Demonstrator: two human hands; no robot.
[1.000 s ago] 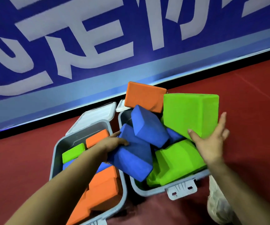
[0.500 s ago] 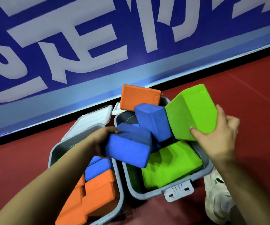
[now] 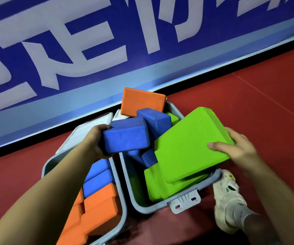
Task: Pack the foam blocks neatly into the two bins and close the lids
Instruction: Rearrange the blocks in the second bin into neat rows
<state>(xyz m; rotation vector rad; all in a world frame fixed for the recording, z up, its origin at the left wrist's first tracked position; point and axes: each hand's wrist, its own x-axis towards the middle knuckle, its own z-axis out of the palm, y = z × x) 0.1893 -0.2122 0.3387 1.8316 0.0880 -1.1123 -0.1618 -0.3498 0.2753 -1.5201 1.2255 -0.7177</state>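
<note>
Gripping blue block (image 3: 126, 139) in left hand (image 3: 94, 144), green block (image 3: 191, 147) in right hand (image 3: 238, 149), both over right bin (image 3: 126, 181). Pile inside sits crooked (orange block (image 3: 142, 101) tops rim), so lid probably won't shut.

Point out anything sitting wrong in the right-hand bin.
The orange block stands on edge at the far end of the right bin, sticking well above its rim. A blue block leans tilted against it. With both protruding, the lid probably could not close.
</note>
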